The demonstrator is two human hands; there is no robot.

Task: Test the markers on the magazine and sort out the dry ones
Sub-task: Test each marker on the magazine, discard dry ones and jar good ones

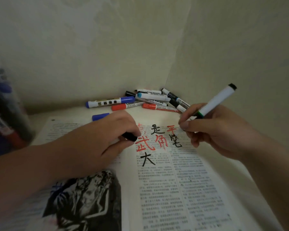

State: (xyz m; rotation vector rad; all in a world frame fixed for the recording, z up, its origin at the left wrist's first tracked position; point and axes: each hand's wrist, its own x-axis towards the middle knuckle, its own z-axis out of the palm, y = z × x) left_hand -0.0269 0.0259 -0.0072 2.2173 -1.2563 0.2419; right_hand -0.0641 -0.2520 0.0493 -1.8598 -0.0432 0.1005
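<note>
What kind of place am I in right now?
Probably a corner of a home room: plain pale walls meet behind a pile of markers, and an open magazine lies on a pale surface.

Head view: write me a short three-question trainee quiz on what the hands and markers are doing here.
1. True or false: the right hand holds a white marker, tip end pointing down toward the magazine.
2. What does the left hand grip? A) a black cap B) a red marker C) a page corner
3. Fill in: the test marks on the page are black and ____.
Key: 1 true; 2 A; 3 red.
</note>
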